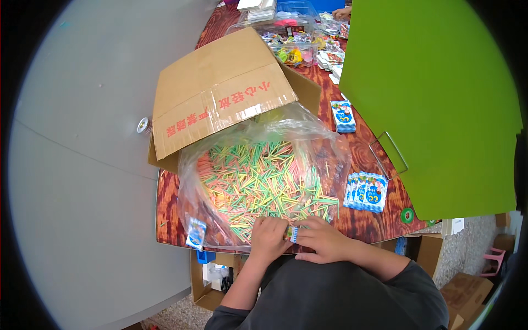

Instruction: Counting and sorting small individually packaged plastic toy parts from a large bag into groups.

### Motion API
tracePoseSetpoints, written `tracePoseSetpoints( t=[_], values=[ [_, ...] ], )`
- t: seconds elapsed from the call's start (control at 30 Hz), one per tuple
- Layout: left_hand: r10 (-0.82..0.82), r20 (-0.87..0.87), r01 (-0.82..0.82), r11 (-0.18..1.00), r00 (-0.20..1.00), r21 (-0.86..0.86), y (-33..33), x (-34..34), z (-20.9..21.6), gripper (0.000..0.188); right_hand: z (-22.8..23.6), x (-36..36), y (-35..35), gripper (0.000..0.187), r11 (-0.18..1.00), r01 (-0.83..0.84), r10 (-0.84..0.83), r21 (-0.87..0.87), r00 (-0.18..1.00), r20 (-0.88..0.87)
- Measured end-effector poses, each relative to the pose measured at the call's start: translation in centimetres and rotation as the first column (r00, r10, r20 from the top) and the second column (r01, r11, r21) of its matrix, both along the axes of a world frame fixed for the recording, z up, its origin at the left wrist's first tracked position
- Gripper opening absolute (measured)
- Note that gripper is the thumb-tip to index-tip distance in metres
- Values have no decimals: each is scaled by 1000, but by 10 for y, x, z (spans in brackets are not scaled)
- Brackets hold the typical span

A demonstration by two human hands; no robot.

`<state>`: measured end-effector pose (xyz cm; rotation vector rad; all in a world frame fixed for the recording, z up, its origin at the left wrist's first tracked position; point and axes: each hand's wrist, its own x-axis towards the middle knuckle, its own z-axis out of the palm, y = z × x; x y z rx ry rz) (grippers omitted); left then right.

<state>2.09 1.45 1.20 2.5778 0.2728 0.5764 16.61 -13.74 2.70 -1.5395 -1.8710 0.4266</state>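
Observation:
At the table's near edge my left hand (269, 237) is curled closed against one side of a small blue-and-white packet (291, 234). Closed on the packet's other side are the fingers of my right hand (322, 241). Most of the packet is hidden by my fingers. Just beyond my hands lies a large heap of short, thin pink, green and yellow sticks (253, 184), inside an opened clear plastic bag (192, 184). A single blue-and-white packet (196, 232) rests on the bag's near left edge. To the right, several similar packets (367, 192) lie fanned out.
An open cardboard box (220, 88) stands behind the heap. Another packet stack (343, 116) lies at its right, near a green panel (440, 110) with a metal handle (390, 157). Clear bins (291, 49) of small colourful items stand far back, near another person's hand (342, 13).

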Motion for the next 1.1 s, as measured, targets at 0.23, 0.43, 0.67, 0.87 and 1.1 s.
tracePoseSetpoints(
  t=[0.23,0.43,0.67,0.87,1.1],
  values=[
    [-57,-12,58,993,998,106,-12,6,-6,21,-22,-10,3,42,979,-97,8,-181,898,-440],
    [-116,16,116,992,993,-49,-3,2,-5,34,-29,-4,11,42,975,-131,65,-182,942,-330],
    [-74,33,77,989,997,-123,-3,-6,-8,37,-26,-14,18,34,954,-118,44,-274,964,-263],
    [-142,46,145,988,989,-60,16,-12,-2,36,-31,-9,28,34,951,-116,32,-286,959,-281],
    [110,-13,-111,993,994,-48,29,-48,-10,35,-22,-4,42,35,983,-86,38,-161,958,-283]
  ],
)
